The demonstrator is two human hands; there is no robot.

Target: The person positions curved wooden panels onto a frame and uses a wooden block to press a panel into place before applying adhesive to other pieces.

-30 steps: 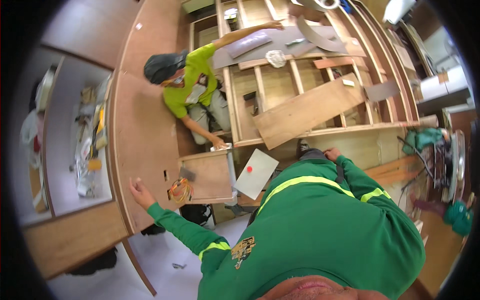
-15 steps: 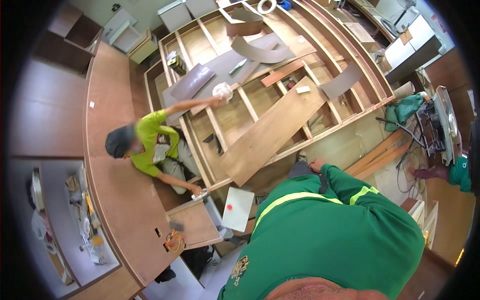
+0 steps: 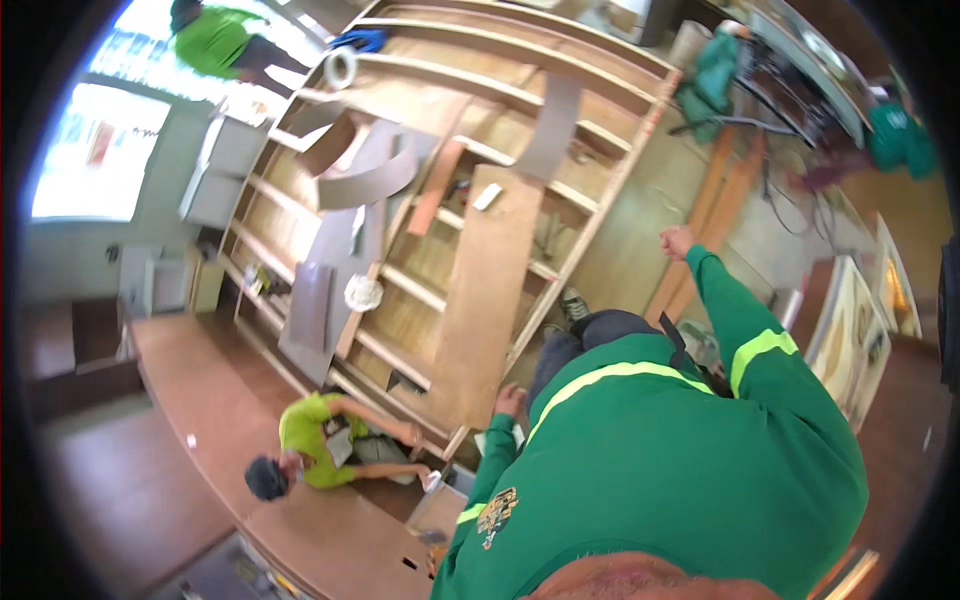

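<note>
My right hand [image 3: 676, 242] is held out to the right over the floor, its fingers curled in with nothing visible in them. Below it on the floor lie long reddish-brown wooden strips [image 3: 712, 220]. My left hand [image 3: 511, 400] is beside the near end of a long plywood board [image 3: 490, 270]; its fingers are too small and blurred to read. The board lies slanted across a large wooden frame [image 3: 585, 225] with crossbars. On the board's far part sits a small white block [image 3: 487, 197].
Left of me a co-worker in a yellow-green shirt [image 3: 312, 440] crouches between the frame and a long brown counter [image 3: 290, 530]. Curved grey-brown sheets [image 3: 372, 180] and a white bundle [image 3: 363, 293] lie on the frame. Another person [image 3: 212, 42] stands far left. A cable [image 3: 770, 190] trails right.
My view has swung left and my body has turned. My right arm has stretched outward from my lap, and my left hand has come into view. The co-worker's hand has left the white bundle.
</note>
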